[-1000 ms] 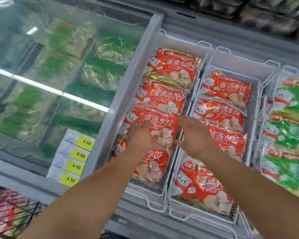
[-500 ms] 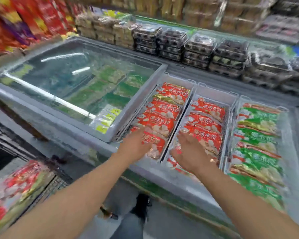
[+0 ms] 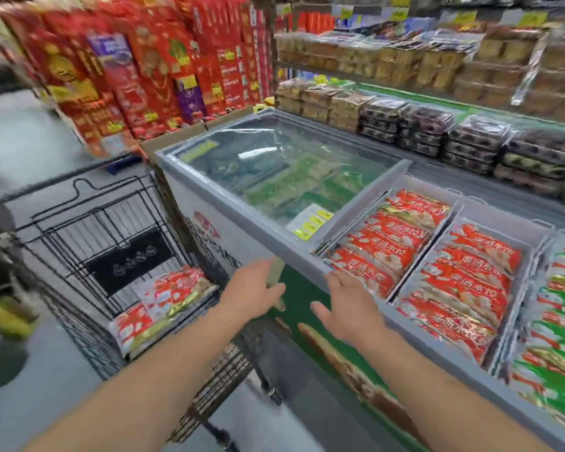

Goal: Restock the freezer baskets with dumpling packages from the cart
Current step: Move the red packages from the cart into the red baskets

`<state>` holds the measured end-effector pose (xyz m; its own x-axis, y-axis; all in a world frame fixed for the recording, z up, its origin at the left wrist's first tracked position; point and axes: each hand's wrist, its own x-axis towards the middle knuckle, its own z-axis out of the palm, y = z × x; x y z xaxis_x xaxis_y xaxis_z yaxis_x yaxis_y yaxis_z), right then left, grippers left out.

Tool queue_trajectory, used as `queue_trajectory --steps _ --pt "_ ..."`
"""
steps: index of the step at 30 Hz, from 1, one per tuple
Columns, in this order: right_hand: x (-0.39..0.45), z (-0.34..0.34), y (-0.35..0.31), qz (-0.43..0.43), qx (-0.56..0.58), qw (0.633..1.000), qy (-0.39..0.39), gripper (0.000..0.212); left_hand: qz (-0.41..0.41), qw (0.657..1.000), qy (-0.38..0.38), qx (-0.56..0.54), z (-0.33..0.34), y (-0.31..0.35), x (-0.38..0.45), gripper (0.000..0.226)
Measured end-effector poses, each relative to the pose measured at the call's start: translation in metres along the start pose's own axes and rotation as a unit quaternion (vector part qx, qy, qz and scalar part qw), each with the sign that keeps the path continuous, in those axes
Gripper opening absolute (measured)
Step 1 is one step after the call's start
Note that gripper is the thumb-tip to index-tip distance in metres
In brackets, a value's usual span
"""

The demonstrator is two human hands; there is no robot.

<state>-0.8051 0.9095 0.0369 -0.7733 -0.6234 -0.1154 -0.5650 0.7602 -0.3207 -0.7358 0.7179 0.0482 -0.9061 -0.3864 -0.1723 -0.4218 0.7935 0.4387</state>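
Dumpling packages (image 3: 163,308) lie stacked in the wire cart (image 3: 88,243), just left of the freezer (image 3: 242,243); more of them fill two freezer baskets (image 3: 535,252) on the right. They look like soft, crinkly plastic bags of frozen pieces: probably lumpy, cold and a little slick, moderately heavy, so best taken by both long edges or scooped from beneath. Left hand (image 3: 255,293) and right hand (image 3: 346,309) hang in the air in front of the freezer's wall, forearms stretched forward, fingers spread and relaxed; each grip is released and carries nothing
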Motion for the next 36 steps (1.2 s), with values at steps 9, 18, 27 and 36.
queue_trajectory --steps 9,18,27,36 --pt "0.017 0.087 -0.170 -0.096 -0.008 0.994 -0.055 0.069 -0.091 0.995 0.034 -0.035 -0.048 -0.183 -0.082 0.066" --pt "0.035 0.189 -0.331 -0.065 -0.033 0.990 -0.117 0.067 -0.134 0.987 0.030 -0.083 -0.114 -0.371 -0.111 0.053" --pt "0.067 0.241 -0.409 0.017 -0.041 0.981 -0.190 0.066 -0.123 0.981 0.034 -0.144 -0.152 -0.475 -0.104 0.048" --pt "0.162 0.274 -0.433 0.034 -0.038 0.977 -0.206 0.065 -0.151 0.976 0.009 -0.157 -0.151 -0.525 -0.034 0.034"
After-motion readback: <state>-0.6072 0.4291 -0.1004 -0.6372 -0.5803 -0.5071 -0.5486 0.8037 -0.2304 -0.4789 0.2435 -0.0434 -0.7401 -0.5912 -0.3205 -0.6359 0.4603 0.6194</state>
